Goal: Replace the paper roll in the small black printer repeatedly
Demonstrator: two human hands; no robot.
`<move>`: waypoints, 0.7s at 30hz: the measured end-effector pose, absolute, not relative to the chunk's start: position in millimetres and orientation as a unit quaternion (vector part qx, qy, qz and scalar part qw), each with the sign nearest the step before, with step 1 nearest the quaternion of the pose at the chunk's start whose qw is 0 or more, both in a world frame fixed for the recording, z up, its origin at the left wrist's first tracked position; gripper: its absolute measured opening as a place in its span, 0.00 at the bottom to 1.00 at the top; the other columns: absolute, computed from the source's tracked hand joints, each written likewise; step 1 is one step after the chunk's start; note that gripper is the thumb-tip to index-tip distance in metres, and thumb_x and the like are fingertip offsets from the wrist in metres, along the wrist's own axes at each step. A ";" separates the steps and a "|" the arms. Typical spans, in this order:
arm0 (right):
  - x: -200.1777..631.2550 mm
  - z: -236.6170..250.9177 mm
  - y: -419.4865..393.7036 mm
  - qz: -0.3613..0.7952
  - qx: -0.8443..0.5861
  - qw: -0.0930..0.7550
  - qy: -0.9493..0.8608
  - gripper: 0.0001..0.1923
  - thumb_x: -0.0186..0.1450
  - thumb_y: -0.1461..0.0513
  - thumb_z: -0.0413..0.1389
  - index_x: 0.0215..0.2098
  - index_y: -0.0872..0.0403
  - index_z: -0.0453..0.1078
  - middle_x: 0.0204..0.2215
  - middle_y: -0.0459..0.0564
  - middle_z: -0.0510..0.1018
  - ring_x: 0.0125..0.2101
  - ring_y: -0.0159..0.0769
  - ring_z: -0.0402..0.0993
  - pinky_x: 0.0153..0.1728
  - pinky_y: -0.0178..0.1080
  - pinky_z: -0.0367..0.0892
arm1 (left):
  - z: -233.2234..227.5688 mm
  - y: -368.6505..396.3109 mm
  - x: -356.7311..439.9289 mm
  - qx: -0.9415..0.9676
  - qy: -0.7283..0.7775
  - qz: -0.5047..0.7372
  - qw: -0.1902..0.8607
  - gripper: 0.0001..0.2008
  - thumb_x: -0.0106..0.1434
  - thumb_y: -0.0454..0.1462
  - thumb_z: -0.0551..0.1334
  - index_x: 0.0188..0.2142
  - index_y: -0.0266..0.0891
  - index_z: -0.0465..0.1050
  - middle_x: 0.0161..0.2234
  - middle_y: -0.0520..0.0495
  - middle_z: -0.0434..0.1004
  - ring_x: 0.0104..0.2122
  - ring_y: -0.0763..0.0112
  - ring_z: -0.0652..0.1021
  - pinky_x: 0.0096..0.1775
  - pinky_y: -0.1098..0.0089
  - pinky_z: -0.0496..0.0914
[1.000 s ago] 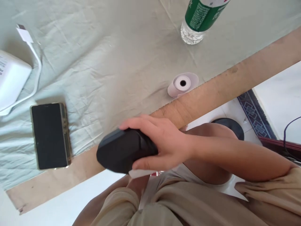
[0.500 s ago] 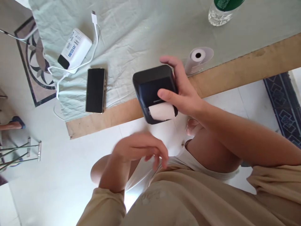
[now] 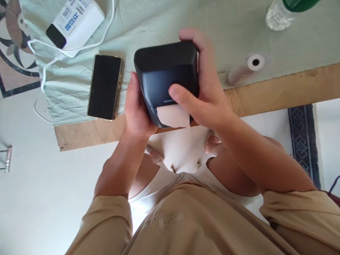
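Left hand: the left hand (image 3: pixel 136 108) cups the left side of the small black printer (image 3: pixel 166 72), palm against its wall, fingers hidden behind it.
Right hand: the right hand (image 3: pixel 205 95) grasps the printer from the right, thumb across the front just above the paper slot, fingers wrapped over the far end.
Printer: held in the air over the table's near edge, above the lap, with a short strip of paper (image 3: pixel 174 116) sticking out toward the person.
Risk: it hangs past the wooden table edge (image 3: pixel 278 92), so a loosened grip would likely drop it to the floor; the thumb beside the slot could crease or tear the strip.
Count: one printer, one spare paper roll (image 3: pixel 245 67) near the edge, one phone (image 3: pixel 105 86), one white power bank (image 3: pixel 75 19) with cable, one bottle (image 3: pixel 285 10).
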State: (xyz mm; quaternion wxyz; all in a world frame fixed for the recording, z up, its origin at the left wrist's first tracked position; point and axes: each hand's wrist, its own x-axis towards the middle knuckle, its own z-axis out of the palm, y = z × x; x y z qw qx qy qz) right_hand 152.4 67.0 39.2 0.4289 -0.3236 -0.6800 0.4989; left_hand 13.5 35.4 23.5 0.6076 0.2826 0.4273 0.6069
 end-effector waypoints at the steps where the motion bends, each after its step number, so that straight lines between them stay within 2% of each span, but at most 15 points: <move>1: 152.2 38.2 68.6 0.490 -0.326 0.412 -0.696 0.31 0.66 0.49 0.54 0.61 0.48 0.48 0.66 0.54 0.64 0.61 0.41 0.69 0.63 0.43 0.69 | 22.7 34.1 11.2 0.288 0.423 0.626 0.588 0.31 0.75 0.56 0.44 0.40 0.38 0.75 0.54 0.42 0.77 0.72 0.49 0.61 0.67 0.53 0.68; 5: 153.8 39.2 76.9 0.451 -0.363 0.340 -0.741 0.30 0.70 0.49 0.53 0.65 0.48 0.52 0.66 0.55 0.66 0.62 0.44 0.68 0.63 0.46 0.69 | 15.5 29.0 2.3 0.290 0.429 0.644 0.563 0.27 0.76 0.55 0.47 0.41 0.40 0.77 0.56 0.46 0.77 0.72 0.47 0.62 0.66 0.50 0.70; 8: 157.7 43.1 85.3 0.388 -0.382 0.321 -0.775 0.28 0.68 0.49 0.56 0.63 0.50 0.60 0.63 0.58 0.68 0.65 0.47 0.65 0.65 0.48 0.67 | 10.3 25.4 -0.3 0.263 0.463 0.627 0.569 0.29 0.75 0.58 0.48 0.41 0.41 0.78 0.55 0.44 0.80 0.71 0.47 0.65 0.64 0.51 0.74; 12: 165.1 51.2 95.1 0.363 -0.322 0.303 -0.820 0.22 0.71 0.50 0.52 0.60 0.48 0.65 0.62 0.53 0.72 0.62 0.45 0.69 0.65 0.50 0.67 | 9.2 24.3 -1.3 0.247 0.492 0.605 0.575 0.29 0.74 0.59 0.49 0.40 0.40 0.78 0.53 0.41 0.81 0.70 0.46 0.67 0.64 0.51 0.74; 16: 168.6 59.6 98.9 0.355 -0.273 0.271 -0.852 0.22 0.70 0.51 0.54 0.59 0.49 0.66 0.60 0.51 0.74 0.62 0.44 0.69 0.66 0.49 0.66 | 13.3 27.7 -2.2 0.227 0.503 0.592 0.587 0.19 0.72 0.52 0.56 0.41 0.41 0.77 0.53 0.40 0.81 0.71 0.43 0.65 0.66 0.46 0.71; 18: 169.5 64.0 99.0 0.347 -0.270 0.252 -0.862 0.24 0.68 0.53 0.57 0.61 0.48 0.65 0.61 0.50 0.73 0.63 0.44 0.68 0.67 0.47 0.66 | 17.5 29.5 -2.1 0.209 0.497 0.588 0.603 0.17 0.72 0.48 0.55 0.42 0.40 0.76 0.53 0.39 0.82 0.72 0.43 0.62 0.67 0.44 0.69; 21: 172.5 72.3 97.8 0.338 -0.291 0.232 -0.864 0.30 0.64 0.56 0.62 0.63 0.48 0.64 0.63 0.50 0.71 0.63 0.44 0.67 0.66 0.43 0.68 | 25.0 30.2 -0.6 0.211 0.477 0.572 0.634 0.23 0.74 0.48 0.48 0.46 0.37 0.77 0.55 0.39 0.81 0.74 0.46 0.59 0.69 0.45 0.67</move>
